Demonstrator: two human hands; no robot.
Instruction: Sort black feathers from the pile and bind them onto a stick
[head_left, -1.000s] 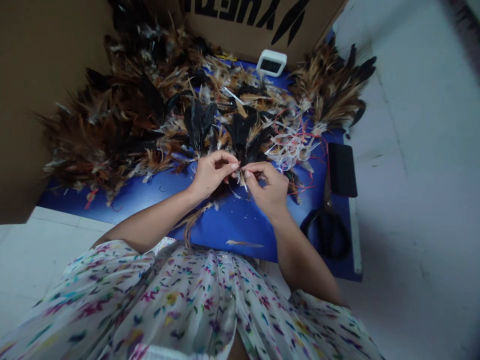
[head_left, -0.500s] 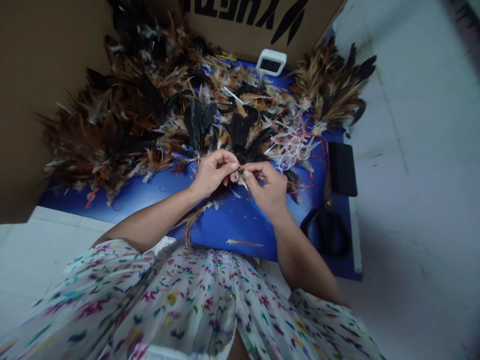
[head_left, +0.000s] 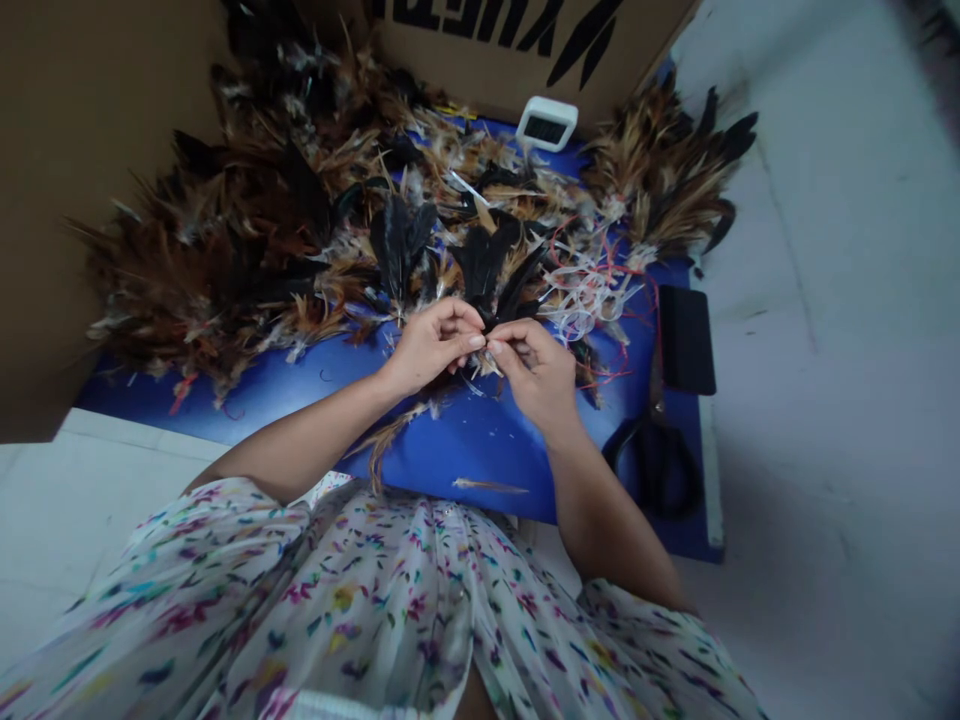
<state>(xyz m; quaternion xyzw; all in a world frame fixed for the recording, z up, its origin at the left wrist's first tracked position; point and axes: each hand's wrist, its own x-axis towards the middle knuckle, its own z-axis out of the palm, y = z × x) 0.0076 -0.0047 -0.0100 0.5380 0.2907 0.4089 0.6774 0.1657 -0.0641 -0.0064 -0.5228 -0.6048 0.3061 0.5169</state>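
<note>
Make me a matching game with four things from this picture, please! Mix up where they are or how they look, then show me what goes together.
1. scissors
2. white gadget with a screen
3. single loose feather
4. left hand and right hand

A. in front of the cardboard box
B. close together, at the bottom of some black feathers
C. black-handled, at the right of the blue table
D. near the table's front edge

Pairs: 1-C, 2-A, 3-D, 4-B
</note>
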